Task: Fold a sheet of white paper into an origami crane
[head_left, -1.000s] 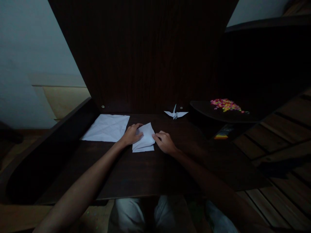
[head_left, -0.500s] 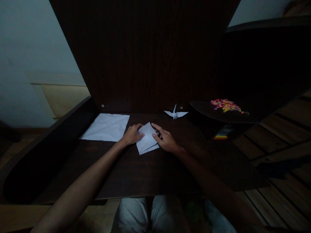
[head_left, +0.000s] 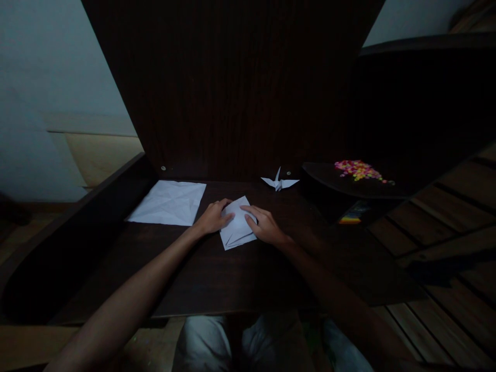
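A white paper (head_left: 239,227), folded into a small square with layered lower edges, lies on the dark desk between my hands. My left hand (head_left: 215,216) grips its left side, thumb on top and fingers curled at the far edge. From the right, my right hand (head_left: 265,225) is closed on it, thumb and fingertips pressed on the upper face. A white origami crane (head_left: 279,184) with spread wings stands behind my right hand, near the back panel. To the left lies a creased, unfolded white sheet (head_left: 167,202).
A raised side shelf (head_left: 321,175) at the right bears a pile of small pink and yellow pieces (head_left: 358,169). Under it shows a rainbow-striped item (head_left: 350,220). A dark side board (head_left: 77,232) bounds the desk (head_left: 217,279) at the left, and a tall panel (head_left: 225,93) rises behind.
The folded paper has shifted slightly right and toward me. My right fingertips have moved from its far right edge onto its upper face. My left hand has moved slightly right with it.
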Available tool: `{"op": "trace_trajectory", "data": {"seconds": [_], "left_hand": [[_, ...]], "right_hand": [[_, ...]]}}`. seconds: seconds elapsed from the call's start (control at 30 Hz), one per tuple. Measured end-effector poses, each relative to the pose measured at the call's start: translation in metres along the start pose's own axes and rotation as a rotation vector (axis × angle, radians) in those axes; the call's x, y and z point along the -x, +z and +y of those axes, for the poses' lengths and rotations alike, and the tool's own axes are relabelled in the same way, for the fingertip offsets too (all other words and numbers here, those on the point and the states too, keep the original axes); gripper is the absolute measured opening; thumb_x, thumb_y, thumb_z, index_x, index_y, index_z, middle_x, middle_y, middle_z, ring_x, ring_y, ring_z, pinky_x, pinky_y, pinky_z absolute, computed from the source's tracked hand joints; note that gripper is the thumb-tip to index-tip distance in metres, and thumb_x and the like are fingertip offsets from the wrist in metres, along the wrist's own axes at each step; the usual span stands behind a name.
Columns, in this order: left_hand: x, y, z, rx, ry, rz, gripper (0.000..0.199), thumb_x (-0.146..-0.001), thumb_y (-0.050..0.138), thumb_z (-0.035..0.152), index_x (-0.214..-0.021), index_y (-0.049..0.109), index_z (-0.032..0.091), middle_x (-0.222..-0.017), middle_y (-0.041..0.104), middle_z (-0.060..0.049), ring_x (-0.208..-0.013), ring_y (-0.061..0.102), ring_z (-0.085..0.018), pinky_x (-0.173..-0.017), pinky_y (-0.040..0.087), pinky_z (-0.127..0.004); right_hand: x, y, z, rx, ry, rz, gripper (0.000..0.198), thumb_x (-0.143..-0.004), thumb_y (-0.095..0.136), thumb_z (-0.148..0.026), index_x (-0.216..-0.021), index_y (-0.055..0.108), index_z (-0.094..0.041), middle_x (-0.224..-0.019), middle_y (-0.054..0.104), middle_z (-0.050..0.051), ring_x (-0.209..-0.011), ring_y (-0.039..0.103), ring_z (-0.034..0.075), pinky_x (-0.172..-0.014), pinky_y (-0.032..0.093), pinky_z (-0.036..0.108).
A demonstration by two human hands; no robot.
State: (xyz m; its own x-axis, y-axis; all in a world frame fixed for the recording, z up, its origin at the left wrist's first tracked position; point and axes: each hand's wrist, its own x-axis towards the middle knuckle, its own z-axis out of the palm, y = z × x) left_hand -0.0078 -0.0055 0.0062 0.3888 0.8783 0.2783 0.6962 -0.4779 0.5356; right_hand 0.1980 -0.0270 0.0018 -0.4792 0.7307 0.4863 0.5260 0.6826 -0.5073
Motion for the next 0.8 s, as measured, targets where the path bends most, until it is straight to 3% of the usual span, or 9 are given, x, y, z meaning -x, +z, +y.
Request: {"op": "trace_trajectory", "data": {"seconds": [0.13, 0.23, 0.27, 0.37, 0.43, 0.53, 0.63, 0.8], "left_hand": [[0.002, -0.004, 0.008, 0.037, 0.092, 0.172, 0.037, -0.084, 0.051, 0.027, -0.12, 0.051, 0.017, -0.114, 0.062, -0.008, -0.102, 0.058, -0.02, -0.092, 0.045, -0.035], [0.007, -0.016, 0.021, -0.021, 0.177, 0.292, 0.028, -0.088, 0.046, 0.03, -0.111, 0.056, 0.015, -0.106, 0.063, -0.009, -0.1, 0.057, -0.02, -0.092, 0.043, -0.035], [0.009, -0.02, 0.026, -0.068, 0.223, 0.27, 0.028, -0.088, 0.047, 0.031, -0.108, 0.058, 0.015, -0.105, 0.063, -0.01, -0.101, 0.056, -0.022, -0.093, 0.042, -0.037], [0.015, -0.026, 0.037, -0.228, 0.407, -0.036, 0.031, -0.083, 0.053, 0.039, -0.104, 0.062, 0.018, -0.102, 0.064, -0.01, -0.098, 0.056, -0.025, -0.095, 0.039, -0.041], [0.017, -0.024, 0.04, -0.287, 0.472, -0.159, 0.032, -0.081, 0.056, 0.04, -0.103, 0.064, 0.018, -0.1, 0.065, -0.01, -0.098, 0.057, -0.026, -0.098, 0.037, -0.042], [0.017, -0.014, 0.037, -0.347, 0.5, -0.229, 0.028, -0.083, 0.055, 0.039, -0.097, 0.066, 0.016, -0.094, 0.066, -0.012, -0.093, 0.059, -0.025, -0.091, 0.042, -0.039], [0.014, -0.008, 0.03, -0.369, 0.522, -0.266, 0.021, -0.087, 0.051, 0.026, -0.1, 0.066, 0.018, -0.095, 0.066, -0.01, -0.092, 0.06, -0.023, -0.087, 0.045, -0.035], [0.012, -0.009, 0.021, -0.289, 0.477, -0.297, 0.028, -0.087, 0.045, 0.011, -0.102, 0.067, 0.019, -0.101, 0.066, -0.008, -0.094, 0.062, -0.019, -0.085, 0.047, -0.029]], "right_hand": [[0.002, -0.002, -0.002, -0.03, 0.067, 0.036, 0.035, -0.089, 0.044, -0.022, -0.12, 0.059, -0.015, -0.116, 0.065, 0.01, -0.106, 0.06, 0.022, -0.096, 0.044, 0.036], [0.002, -0.002, -0.001, -0.043, 0.106, 0.029, 0.037, -0.09, 0.042, -0.024, -0.122, 0.058, -0.014, -0.117, 0.065, 0.012, -0.106, 0.061, 0.022, -0.094, 0.046, 0.036], [0.002, -0.002, -0.002, -0.047, 0.112, 0.022, 0.038, -0.091, 0.041, -0.025, -0.122, 0.058, -0.013, -0.118, 0.064, 0.012, -0.107, 0.061, 0.023, -0.094, 0.046, 0.036], [0.0, -0.001, -0.005, -0.062, 0.13, 0.015, 0.038, -0.093, 0.039, -0.028, -0.122, 0.059, -0.013, -0.119, 0.064, 0.012, -0.11, 0.06, 0.022, -0.097, 0.045, 0.035], [-0.001, -0.002, -0.007, -0.064, 0.143, 0.016, 0.038, -0.094, 0.039, -0.028, -0.122, 0.059, -0.014, -0.119, 0.064, 0.011, -0.111, 0.06, 0.022, -0.098, 0.044, 0.034], [-0.001, -0.002, -0.007, -0.045, 0.156, 0.012, 0.038, -0.094, 0.039, -0.03, -0.123, 0.059, -0.014, -0.12, 0.063, 0.011, -0.111, 0.06, 0.022, -0.097, 0.044, 0.033], [0.0, -0.001, -0.005, -0.009, 0.168, 0.011, 0.04, -0.094, 0.039, -0.033, -0.123, 0.058, -0.015, -0.12, 0.063, 0.011, -0.109, 0.061, 0.022, -0.095, 0.046, 0.034], [0.001, -0.002, -0.001, 0.036, 0.143, 0.027, 0.039, -0.095, 0.036, -0.035, -0.116, 0.063, -0.017, -0.114, 0.067, 0.009, -0.104, 0.063, 0.022, -0.092, 0.046, 0.032]]}}
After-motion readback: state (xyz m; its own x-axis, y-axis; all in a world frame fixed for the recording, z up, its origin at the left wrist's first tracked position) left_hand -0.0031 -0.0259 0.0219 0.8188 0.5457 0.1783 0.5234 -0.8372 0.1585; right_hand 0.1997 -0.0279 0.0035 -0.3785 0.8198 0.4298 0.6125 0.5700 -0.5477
